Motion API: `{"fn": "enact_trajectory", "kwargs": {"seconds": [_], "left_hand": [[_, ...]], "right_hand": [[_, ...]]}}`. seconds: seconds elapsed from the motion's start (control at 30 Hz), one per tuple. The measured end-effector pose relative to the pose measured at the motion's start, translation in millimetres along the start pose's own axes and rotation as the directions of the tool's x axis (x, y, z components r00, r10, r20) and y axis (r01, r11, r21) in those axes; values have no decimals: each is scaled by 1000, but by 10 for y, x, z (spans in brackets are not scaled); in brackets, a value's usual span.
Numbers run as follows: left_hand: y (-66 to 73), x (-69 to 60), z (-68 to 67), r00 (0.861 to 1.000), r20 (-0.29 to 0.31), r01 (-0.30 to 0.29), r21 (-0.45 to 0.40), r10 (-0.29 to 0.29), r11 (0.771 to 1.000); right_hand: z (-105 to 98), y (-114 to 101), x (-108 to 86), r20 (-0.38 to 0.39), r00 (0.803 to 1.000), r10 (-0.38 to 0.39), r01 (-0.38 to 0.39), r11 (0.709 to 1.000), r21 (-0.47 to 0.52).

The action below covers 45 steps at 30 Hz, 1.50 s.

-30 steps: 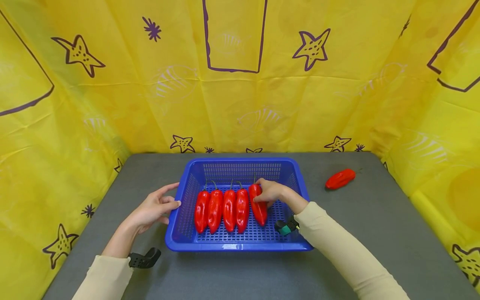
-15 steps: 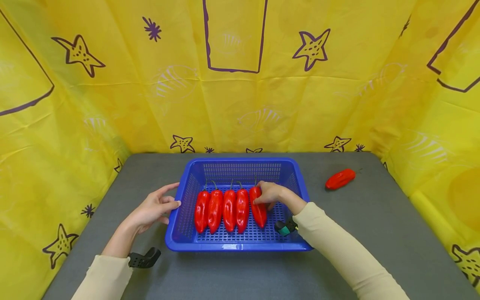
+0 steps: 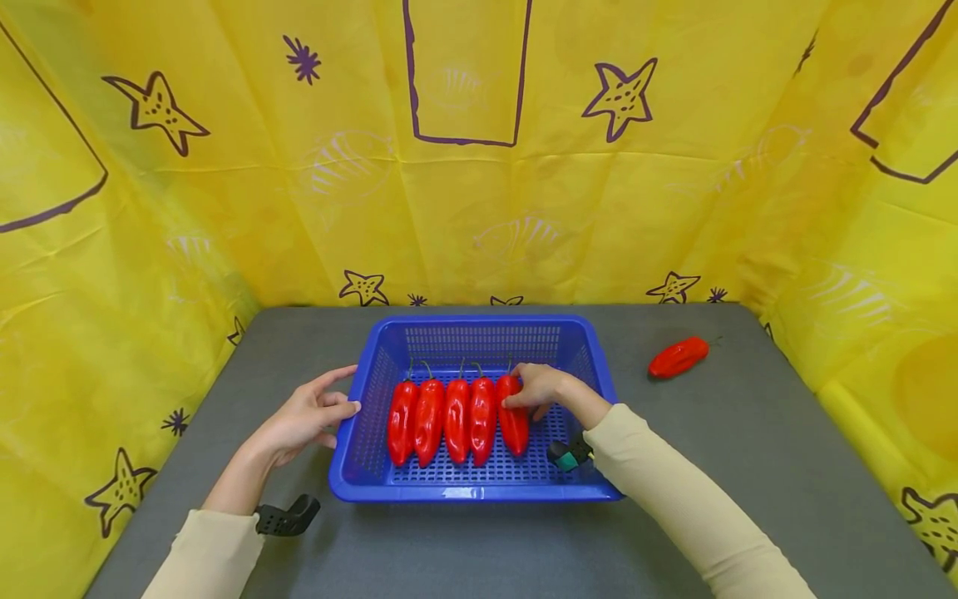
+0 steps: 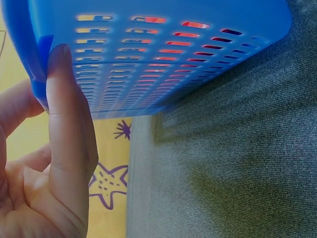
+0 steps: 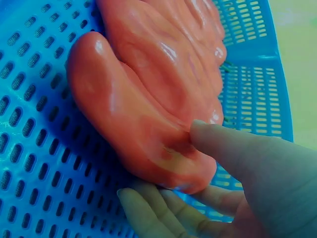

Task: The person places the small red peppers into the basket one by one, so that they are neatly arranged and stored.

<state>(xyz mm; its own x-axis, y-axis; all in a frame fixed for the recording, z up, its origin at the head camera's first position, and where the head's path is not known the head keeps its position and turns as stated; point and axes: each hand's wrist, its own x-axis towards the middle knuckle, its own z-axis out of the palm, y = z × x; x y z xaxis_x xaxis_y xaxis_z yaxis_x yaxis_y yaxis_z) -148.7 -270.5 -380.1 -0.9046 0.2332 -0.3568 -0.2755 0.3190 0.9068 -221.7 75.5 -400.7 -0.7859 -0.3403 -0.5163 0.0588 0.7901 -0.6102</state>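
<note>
In the head view, a blue slotted basket [image 3: 479, 493] holds several glossy red peppers in a row, stems pointing away. The rightmost red pepper [image 3: 514, 434] is in my right hand [image 3: 544, 388]. The right wrist view shows the thumb [image 5: 223, 144] on this pepper's [image 5: 106, 94] upper side and other fingers along its far side, low over the basket floor. Beside it lies another pepper [image 3: 483, 420] of the row. My left hand [image 3: 299, 420] rests against the basket's left rim, its thumb and index finger touching it with straight fingers.
One more red pepper [image 3: 679, 358] lies on the grey table [image 3: 718, 433], right of the basket. A yellow cloth [image 3: 479, 233] printed with starfish and fish surrounds the table at the back and sides. A black wrist strap [image 3: 288, 517] sits on the left wrist.
My right hand has shifted its pepper slightly left and nearer to me, so it lies closer to the row and straighter. The left hand and basket have stayed in place.
</note>
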Motion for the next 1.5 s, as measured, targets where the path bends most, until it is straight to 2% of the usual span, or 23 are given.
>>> {"fn": "enact_trajectory", "kwargs": {"seconds": [0.7, 1.2, 1.5], "left_hand": [[0, 6, -7, 1000, 4, -4, -10, 4, 1000], [-3, 3, 11, 1000, -6, 5, 10, -5, 1000], [-8, 11, 0, 1000, -5, 0, 10, 0, 1000]], "right_hand": [[-16, -1, 9, -6, 999, 54, -54, 999, 0], [3, 20, -13, -36, 998, 43, -43, 999, 4], [-7, 14, -3, -26, 999, 45, -45, 999, -9]]}}
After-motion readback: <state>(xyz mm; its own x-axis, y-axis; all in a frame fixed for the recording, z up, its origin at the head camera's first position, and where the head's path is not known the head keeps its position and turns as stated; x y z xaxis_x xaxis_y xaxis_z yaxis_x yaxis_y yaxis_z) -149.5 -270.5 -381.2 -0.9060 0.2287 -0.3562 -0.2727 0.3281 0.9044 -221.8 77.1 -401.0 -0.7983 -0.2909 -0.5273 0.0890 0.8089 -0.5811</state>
